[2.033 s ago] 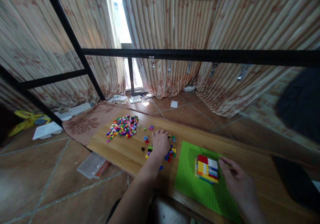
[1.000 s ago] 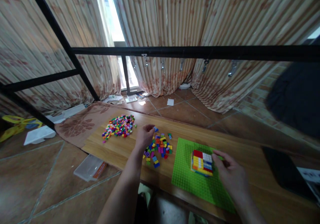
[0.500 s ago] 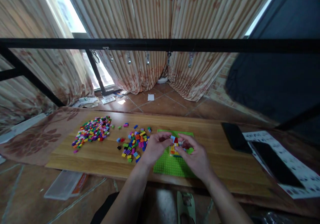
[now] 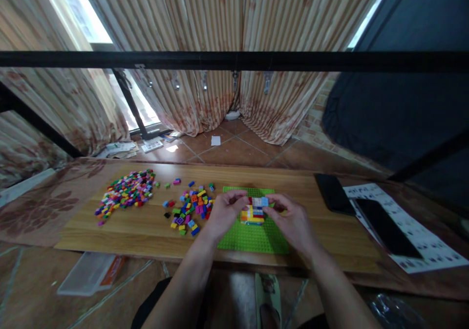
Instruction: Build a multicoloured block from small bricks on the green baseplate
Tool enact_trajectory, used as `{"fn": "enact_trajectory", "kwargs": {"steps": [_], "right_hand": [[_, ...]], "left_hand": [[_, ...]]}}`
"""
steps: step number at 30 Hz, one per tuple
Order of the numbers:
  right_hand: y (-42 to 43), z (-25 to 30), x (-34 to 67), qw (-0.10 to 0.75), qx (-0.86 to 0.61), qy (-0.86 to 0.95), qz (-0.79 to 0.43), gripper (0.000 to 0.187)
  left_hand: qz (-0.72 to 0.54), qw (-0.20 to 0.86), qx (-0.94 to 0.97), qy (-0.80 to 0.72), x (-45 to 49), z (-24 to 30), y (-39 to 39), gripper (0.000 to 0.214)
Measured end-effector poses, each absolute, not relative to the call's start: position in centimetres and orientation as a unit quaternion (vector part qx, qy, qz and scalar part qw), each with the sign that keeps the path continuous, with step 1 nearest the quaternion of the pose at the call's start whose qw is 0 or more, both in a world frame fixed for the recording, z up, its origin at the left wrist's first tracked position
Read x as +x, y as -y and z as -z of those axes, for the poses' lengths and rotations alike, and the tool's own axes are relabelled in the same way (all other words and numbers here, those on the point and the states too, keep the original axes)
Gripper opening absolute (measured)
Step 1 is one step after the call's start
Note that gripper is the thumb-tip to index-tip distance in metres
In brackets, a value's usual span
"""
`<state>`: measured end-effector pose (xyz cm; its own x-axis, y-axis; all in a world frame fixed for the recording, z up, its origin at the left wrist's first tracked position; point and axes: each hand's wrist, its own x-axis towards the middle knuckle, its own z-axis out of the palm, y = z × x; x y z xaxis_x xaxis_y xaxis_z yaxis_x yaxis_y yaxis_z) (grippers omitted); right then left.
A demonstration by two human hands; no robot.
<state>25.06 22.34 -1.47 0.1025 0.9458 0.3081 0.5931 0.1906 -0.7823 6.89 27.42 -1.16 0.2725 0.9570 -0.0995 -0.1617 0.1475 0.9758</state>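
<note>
A small multicoloured brick block (image 4: 252, 211) stands on a green baseplate (image 4: 252, 238) on the wooden board. My left hand (image 4: 224, 210) pinches at the block's left top edge. My right hand (image 4: 289, 219) pinches at its right top edge, by a light blue brick. Both hands touch the block, fingers curled closed. What small piece either pinch holds, if any, I cannot make out. A loose scatter of coloured bricks (image 4: 190, 209) lies just left of my left hand.
A larger heap of small coloured bricks (image 4: 124, 194) lies at the board's left. Two dark phones (image 4: 331, 192) (image 4: 388, 226) lie at the right on a printed sheet (image 4: 428, 248). A black bar (image 4: 234, 60) crosses the view. A clear plastic box (image 4: 90, 280) lies on the tiled floor.
My left hand left the loose bricks and came to the block on the baseplate, joining my right hand there. The camera view swung to the right and centred on the board.
</note>
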Motion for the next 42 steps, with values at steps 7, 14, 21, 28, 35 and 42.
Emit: {"fn": "enact_trajectory", "kwargs": {"steps": [7,14,21,28,35,42], "right_hand": [[-22.4,2.0,26.2,0.382,-0.64,0.625,-0.232,0.026],[-22.9,2.9,24.8,0.358,-0.626,0.651,-0.236,0.022],[-23.1,3.4,23.9,0.363,-0.62,0.661,-0.218,0.022],[-23.2,4.1,23.8,0.364,-0.64,0.64,-0.219,0.028],[-23.4,4.6,24.9,0.364,-0.655,0.611,-0.255,0.042],[-23.9,5.3,25.2,0.38,-0.663,0.581,-0.281,0.043]], "left_hand": [[-0.447,0.472,0.548,-0.527,5.1,2.8,-29.3,0.022],[-0.372,0.437,0.62,-0.535,6.2,4.5,-28.8,0.028],[-0.346,0.451,0.622,-0.539,6.4,4.9,-28.6,0.031],[-0.337,0.453,0.639,-0.523,6.9,5.5,-28.4,0.026],[-0.332,0.444,0.634,-0.539,7.0,5.3,-28.3,0.031],[-0.33,0.443,0.637,-0.537,7.0,5.5,-28.4,0.037]]}}
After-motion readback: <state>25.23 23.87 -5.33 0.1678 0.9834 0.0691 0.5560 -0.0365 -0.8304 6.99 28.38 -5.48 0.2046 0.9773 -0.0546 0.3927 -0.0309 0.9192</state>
